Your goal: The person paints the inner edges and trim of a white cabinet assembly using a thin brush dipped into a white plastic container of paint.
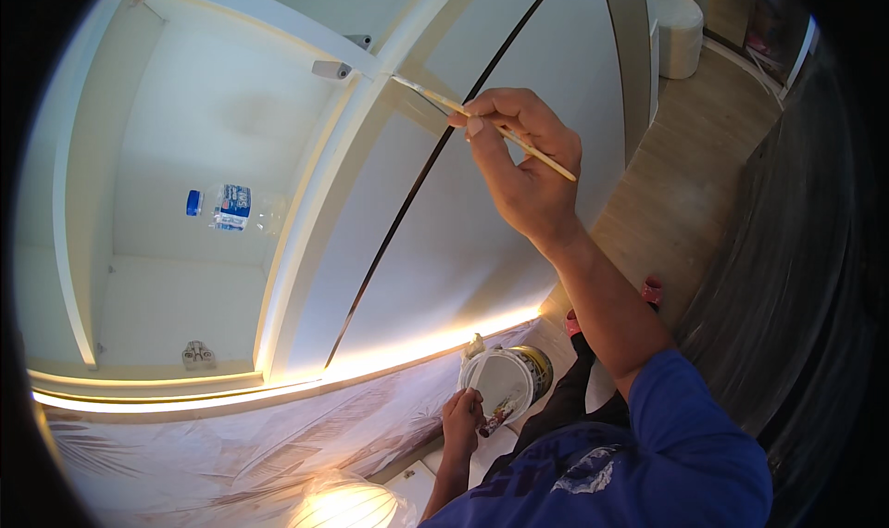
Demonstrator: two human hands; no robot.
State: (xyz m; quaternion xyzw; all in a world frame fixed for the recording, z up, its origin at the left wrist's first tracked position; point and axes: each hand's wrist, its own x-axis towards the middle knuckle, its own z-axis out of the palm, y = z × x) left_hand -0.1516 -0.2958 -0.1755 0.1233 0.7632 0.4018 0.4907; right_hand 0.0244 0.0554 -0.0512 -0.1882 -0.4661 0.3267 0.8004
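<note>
My right hand [531, 153] is raised in front of the white cabinet and pinches a thin paintbrush [435, 96] with a pale wooden handle. The brush's whitish tip meets the cabinet frame [369, 102] near a corner, beside a grey hinge [331, 69]. Low down, my left hand [460, 419] is closed at the rim of a white bucket [500, 377]. Something dark and reddish lies at the bucket's near side, too small to make out. Part of the left fingers is hidden.
A clear plastic bottle [231, 207] with a blue cap is inside the open cabinet compartment. A light strip [417, 350] glows along the cabinet's base, above a plastic sheet [278, 435]. A lit lamp [343, 508] stands near. A white round stool [679, 32] is at the far right.
</note>
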